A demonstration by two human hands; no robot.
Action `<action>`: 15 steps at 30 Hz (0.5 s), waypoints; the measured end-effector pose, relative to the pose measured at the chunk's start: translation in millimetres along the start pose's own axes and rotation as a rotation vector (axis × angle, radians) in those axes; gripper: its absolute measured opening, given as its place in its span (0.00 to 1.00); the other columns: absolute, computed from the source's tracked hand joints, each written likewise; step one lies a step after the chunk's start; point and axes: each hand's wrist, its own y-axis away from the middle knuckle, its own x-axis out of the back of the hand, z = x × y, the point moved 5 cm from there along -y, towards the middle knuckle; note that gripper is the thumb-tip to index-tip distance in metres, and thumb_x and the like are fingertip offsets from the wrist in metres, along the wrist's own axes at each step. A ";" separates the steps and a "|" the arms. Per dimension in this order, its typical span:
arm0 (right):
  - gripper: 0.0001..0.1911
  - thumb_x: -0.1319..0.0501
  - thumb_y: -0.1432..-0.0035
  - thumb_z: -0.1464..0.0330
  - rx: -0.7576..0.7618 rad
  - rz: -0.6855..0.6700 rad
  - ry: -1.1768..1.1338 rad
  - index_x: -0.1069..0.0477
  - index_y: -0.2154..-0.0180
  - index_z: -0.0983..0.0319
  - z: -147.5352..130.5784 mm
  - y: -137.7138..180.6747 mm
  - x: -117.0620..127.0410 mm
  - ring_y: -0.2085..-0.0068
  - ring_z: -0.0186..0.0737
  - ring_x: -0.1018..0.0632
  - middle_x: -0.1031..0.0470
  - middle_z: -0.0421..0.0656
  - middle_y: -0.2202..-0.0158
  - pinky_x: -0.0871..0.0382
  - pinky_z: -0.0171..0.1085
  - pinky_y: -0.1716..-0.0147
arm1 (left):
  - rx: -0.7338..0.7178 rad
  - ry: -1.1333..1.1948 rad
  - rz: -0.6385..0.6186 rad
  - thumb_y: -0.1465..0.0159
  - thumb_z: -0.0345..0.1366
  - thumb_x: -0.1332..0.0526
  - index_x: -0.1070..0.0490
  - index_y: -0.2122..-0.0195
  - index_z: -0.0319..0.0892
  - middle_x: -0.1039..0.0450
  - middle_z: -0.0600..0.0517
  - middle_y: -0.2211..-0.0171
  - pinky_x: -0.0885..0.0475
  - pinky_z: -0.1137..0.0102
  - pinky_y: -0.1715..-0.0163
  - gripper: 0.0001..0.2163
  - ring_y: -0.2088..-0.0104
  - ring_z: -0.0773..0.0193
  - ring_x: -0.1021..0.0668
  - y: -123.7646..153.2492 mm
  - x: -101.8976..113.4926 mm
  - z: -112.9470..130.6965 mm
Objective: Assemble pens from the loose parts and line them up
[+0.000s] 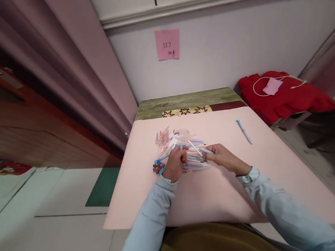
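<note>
A heap of pen parts [178, 144], with thin refills, clear barrels and small blue and red caps, lies on the pink table cover [210, 193]. My left hand [174, 164] rests at the heap's near left edge, fingers curled around a small blue piece. My right hand [223, 157] is at the heap's right side and pinches a light blue pen barrel [204, 150]. One finished blue pen [244, 131] lies apart to the right.
A green wooden tabletop with a star-patterned strip [187, 104] shows beyond the pink cover. A red cloth with a white cord [284, 93] sits at the right. A pink note [167, 44] hangs on the wall. A curtain and wooden door stand left.
</note>
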 end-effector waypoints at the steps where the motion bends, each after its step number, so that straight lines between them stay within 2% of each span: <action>1: 0.17 0.38 0.49 0.54 -0.023 -0.043 -0.080 0.32 0.75 0.61 -2.6 -0.4 -6.9 0.80 0.29 0.46 0.43 0.33 0.84 0.54 0.32 0.80 | 0.001 -0.043 -0.001 0.44 0.37 0.35 0.31 0.68 0.40 0.45 0.61 0.81 0.42 0.76 0.80 0.08 0.81 0.74 0.40 1.0 -2.3 0.3; 5: 0.20 0.36 0.50 0.52 -0.054 -0.097 -0.157 0.35 0.77 0.60 -8.3 -4.5 -23.1 0.81 0.27 0.51 0.49 0.31 0.85 0.58 0.32 0.81 | 0.020 -0.152 0.011 0.45 0.47 0.31 0.35 0.73 0.42 0.47 0.62 0.84 0.48 0.76 0.84 0.17 0.84 0.75 0.44 6.3 -7.8 1.8; 7: 0.20 0.35 0.49 0.52 -0.037 -0.099 -0.152 0.34 0.77 0.61 -9.5 -6.3 -26.1 0.81 0.27 0.48 0.46 0.31 0.85 0.56 0.31 0.81 | 0.042 -0.180 0.033 0.46 0.47 0.30 0.36 0.74 0.42 0.47 0.63 0.85 0.49 0.76 0.85 0.18 0.85 0.75 0.44 7.8 -7.2 3.4; 9: 0.20 0.35 0.49 0.51 -0.002 -0.092 -0.186 0.31 0.74 0.62 -11.0 -5.9 -26.5 0.79 0.28 0.42 0.38 0.34 0.82 0.50 0.31 0.80 | 0.049 -0.181 0.080 0.47 0.47 0.30 0.37 0.74 0.42 0.47 0.63 0.85 0.51 0.76 0.85 0.18 0.86 0.75 0.44 7.4 -3.2 7.5; 12: 0.22 0.39 0.44 0.48 0.048 0.036 -0.232 0.27 0.66 0.62 -10.4 0.2 -20.0 0.75 0.31 0.35 0.31 0.38 0.75 0.43 0.31 0.78 | -0.004 -0.129 0.166 0.48 0.47 0.29 0.37 0.74 0.43 0.50 0.65 0.86 0.53 0.76 0.86 0.18 0.86 0.77 0.47 3.7 6.9 19.7; 15: 0.23 0.43 0.40 0.46 0.029 0.169 -0.224 0.30 0.67 0.60 -1.5 11.9 -17.1 0.77 0.31 0.38 0.37 0.35 0.78 0.45 0.31 0.79 | -0.058 -0.098 0.207 0.49 0.47 0.28 0.37 0.73 0.42 0.52 0.65 0.86 0.54 0.77 0.86 0.19 0.86 0.77 0.49 -1.4 16.1 31.9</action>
